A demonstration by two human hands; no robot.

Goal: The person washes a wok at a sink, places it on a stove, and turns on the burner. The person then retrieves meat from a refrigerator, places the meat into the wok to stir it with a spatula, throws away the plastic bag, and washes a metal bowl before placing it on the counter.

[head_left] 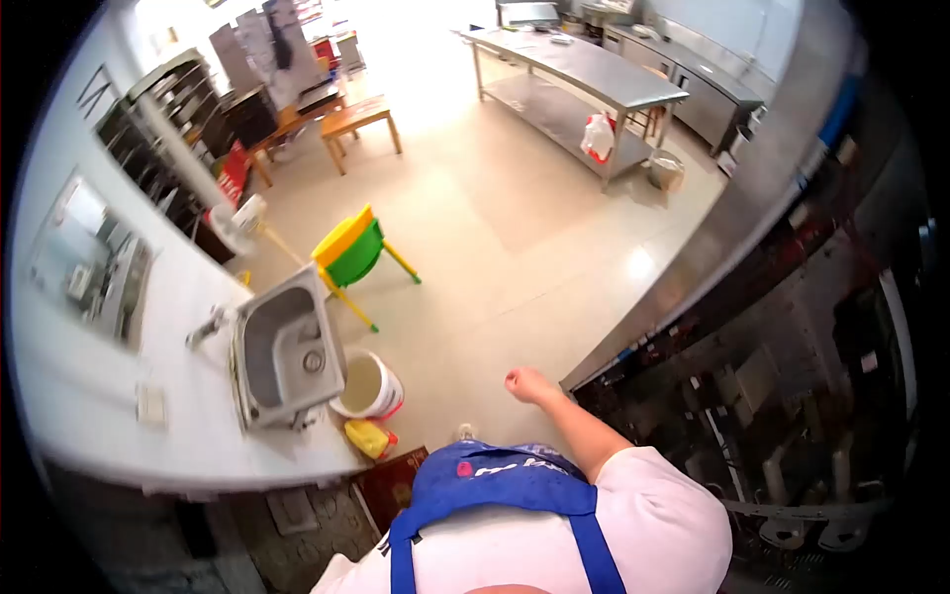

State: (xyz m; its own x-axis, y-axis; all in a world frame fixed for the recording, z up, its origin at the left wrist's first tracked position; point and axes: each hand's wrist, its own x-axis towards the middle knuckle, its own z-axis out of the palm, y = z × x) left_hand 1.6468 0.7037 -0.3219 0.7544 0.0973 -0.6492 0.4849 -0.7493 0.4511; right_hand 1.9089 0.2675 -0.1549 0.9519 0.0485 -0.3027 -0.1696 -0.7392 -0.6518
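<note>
Above the tiled floor, in front of the blue apron (pixel 495 478), is my right hand (pixel 529 385). Its fingers are curled closed; whether anything small is inside them is hidden. It touches no object that I can see, and the edge of the metal counter is nearest to it on the right. My left hand is out of view; only part of the white left sleeve shows at the bottom.
At left are a metal sink (pixel 287 346), a white bucket (pixel 374 386), a yellow container (pixel 369 438) and a yellow-green chair (pixel 354 250). A steel table (pixel 584 65) and a wooden stool (pixel 358 116) stand farther off. Dark equipment (pixel 792 396) lies at right.
</note>
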